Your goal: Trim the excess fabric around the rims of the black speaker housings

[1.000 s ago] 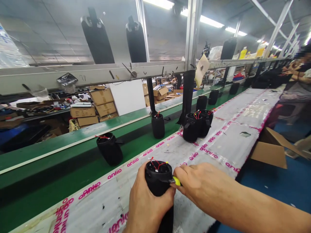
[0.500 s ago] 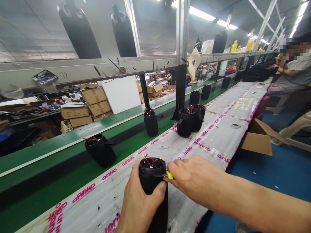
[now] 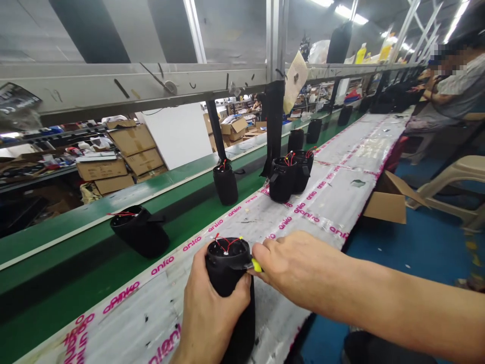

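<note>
My left hand (image 3: pixel 212 308) is wrapped around a black fabric-covered cylinder (image 3: pixel 238 323), which looks like a speaker housing. Its open top faces up, and red wires (image 3: pixel 227 243) with small connectors stick out of it. My right hand (image 3: pixel 284 265) grips a yellow utility knife (image 3: pixel 257 265), mostly hidden in the fingers. The short visible blade lies against the cylinder's side just below the rim, near my left thumb.
Beyond my hands, two similar cylinders (image 3: pixel 282 182) stand together on the plastic-covered table (image 3: pixel 235 222). A green conveyor (image 3: pixel 189 212) carries more, including a tilted cylinder (image 3: pixel 140 232). A cardboard box (image 3: pixel 384 207) sits right of the table. A person (image 3: pixel 454 96) sits farther along.
The camera view has shifted, so the scene sits slightly farther left and higher. Both hands keep their hold, and the blade stays just under the cylinder's rim.
</note>
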`<act>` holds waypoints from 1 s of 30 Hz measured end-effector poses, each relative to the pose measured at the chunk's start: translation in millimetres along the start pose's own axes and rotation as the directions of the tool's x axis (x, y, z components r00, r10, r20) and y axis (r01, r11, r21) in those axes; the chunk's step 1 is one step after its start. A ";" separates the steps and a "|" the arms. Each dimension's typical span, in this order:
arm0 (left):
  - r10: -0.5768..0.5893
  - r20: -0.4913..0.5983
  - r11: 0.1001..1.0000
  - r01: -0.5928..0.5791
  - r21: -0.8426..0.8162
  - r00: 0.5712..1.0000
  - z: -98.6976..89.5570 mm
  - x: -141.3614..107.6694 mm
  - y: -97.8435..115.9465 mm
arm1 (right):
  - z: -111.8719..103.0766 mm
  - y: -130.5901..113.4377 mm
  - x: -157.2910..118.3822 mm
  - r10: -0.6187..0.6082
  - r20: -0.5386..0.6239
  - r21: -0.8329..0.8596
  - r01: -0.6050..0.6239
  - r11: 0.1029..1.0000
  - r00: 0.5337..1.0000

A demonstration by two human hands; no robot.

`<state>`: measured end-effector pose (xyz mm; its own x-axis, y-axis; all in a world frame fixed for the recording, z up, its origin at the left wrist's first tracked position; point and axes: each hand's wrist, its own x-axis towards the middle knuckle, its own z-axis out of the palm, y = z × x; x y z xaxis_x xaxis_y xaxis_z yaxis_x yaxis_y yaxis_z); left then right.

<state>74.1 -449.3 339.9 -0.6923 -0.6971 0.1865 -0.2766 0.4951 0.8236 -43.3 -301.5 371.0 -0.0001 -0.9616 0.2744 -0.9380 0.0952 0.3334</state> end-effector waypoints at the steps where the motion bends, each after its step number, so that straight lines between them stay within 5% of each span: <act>1: 0.002 -0.012 1.000 -0.001 0.012 1.000 0.9 -0.6 0.2 | -0.7 0.2 -0.8 0.000 0.001 0.004 0.000 1.000 1.000; 16: 0.091 -0.026 0.992 -0.089 0.095 0.995 3.5 -3.4 -0.5 | -6.0 1.3 -1.1 0.036 0.029 0.043 -0.037 0.998 0.999; 24: 0.082 0.088 0.994 -0.075 -0.084 0.993 -1.1 9.9 -10.4 | 20.3 10.0 1.1 0.139 -0.020 0.204 -0.132 0.970 0.990; 27: 0.030 0.098 0.986 -0.013 -0.165 0.995 -4.4 14.9 -11.1 | 31.0 10.4 0.6 0.265 -0.201 0.418 -0.162 0.894 0.943; 30: -0.052 0.101 0.972 0.073 -0.224 0.994 -7.1 17.6 -10.5 | 32.0 11.6 -0.1 0.473 -0.337 0.650 -0.162 0.742 0.814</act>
<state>69.6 -470.5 338.4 -0.7406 -0.6660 0.0891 -0.1701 0.3140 0.9340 -65.3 -308.6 345.9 -0.3267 -0.6515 0.6847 -0.9217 0.0593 -0.3833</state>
